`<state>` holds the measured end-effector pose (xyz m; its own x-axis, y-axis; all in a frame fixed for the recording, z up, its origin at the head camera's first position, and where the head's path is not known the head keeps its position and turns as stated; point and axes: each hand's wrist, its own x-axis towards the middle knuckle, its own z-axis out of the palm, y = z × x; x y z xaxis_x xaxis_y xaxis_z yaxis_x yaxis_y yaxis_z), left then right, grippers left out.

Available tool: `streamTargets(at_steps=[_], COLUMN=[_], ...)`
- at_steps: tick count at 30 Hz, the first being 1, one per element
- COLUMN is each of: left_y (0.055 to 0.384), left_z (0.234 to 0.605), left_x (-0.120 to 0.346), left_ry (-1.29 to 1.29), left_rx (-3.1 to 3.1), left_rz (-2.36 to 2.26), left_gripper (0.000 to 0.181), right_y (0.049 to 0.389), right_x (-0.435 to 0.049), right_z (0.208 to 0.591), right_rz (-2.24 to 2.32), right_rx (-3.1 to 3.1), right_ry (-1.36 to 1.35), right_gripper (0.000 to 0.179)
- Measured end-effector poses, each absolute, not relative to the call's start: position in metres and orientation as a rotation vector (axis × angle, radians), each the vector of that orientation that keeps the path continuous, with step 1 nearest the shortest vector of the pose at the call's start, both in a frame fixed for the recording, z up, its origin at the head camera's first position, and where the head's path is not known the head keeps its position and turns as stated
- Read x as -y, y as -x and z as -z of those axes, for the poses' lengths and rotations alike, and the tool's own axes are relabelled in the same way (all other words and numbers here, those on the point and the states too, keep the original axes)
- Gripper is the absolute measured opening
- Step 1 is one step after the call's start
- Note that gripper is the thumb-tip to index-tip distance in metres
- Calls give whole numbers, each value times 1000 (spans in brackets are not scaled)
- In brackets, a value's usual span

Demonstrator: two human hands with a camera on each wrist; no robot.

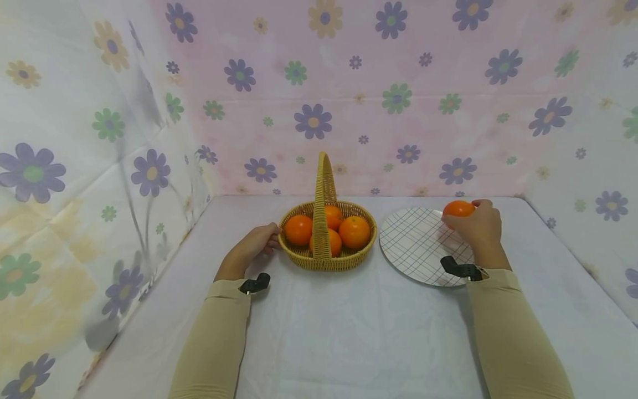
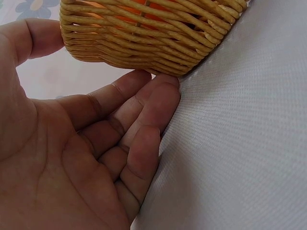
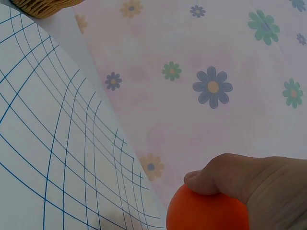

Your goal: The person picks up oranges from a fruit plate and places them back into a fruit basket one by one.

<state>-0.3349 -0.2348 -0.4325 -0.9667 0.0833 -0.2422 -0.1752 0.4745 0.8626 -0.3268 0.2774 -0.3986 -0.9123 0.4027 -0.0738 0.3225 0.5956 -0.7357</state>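
A yellow-brown wicker basket with a tall handle stands on the table, holding several oranges. My left hand holds the basket's left end. In the left wrist view, the thumb lies against the wicker, and the bent fingers touch it lower down, close to the cloth. Over at the right, my right hand grips another orange at the far right edge of a round plate. In the right wrist view the thumb presses on that orange; the other fingers are hidden.
The white plate with blue crossing lines sits just right of the basket. White cloth covers the table. A flowered pink backdrop rises behind it, with flowered white sheets at the sides.
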Motion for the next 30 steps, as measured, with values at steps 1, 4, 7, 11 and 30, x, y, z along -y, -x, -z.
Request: streamTargets(at_steps=[1,4,7,11,30], left_y=[335,335,336,336,335], left_z=[433,433,434,434,433], left_x=[235,235,235,235,236], left_ry=[76,79,89,89,71], left_rx=[-2471,-2462,-2462,-2459,-2456], left_rz=[-1493,-1504,-1501,-1506,-1502], left_gripper=[41,40,41,41,43], right_y=[327,327,328,328,325], right_x=[-277,-276,-274,-273,-261], right_z=[398,396,395,394,386], right_rz=[-1234,-1255,-1246,-1255,-1435], right_rx=[2702,2669,2651,2624,2518], right_ry=[615,596,566,529,365], right_gripper=[93,92,91,93,90])
